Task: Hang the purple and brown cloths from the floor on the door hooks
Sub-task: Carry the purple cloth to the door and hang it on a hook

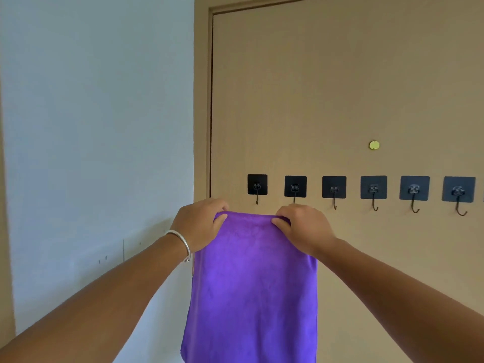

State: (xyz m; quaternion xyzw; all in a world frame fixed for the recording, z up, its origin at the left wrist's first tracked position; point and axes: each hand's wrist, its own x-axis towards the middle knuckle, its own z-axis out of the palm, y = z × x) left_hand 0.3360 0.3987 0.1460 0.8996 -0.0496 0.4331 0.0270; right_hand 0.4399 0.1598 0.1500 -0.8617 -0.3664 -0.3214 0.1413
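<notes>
A purple cloth (251, 284) hangs flat in front of the tan door (327, 87). My left hand (199, 226) pinches its top left corner and my right hand (303, 229) pinches its top right corner. The cloth's top edge is just below the two leftmost hooks, the first hook (257, 187) and the second hook (295, 188). My right hand covers the tip of the second hook. Several more black adhesive hooks (373, 189) run in a row to the right across the door. The brown cloth is not in view.
A white wall (97, 127) fills the left half, meeting the door frame (203, 100). A small round brass disc (374, 145) sits on the door above the hooks. A silver bangle (180, 243) is on my left wrist.
</notes>
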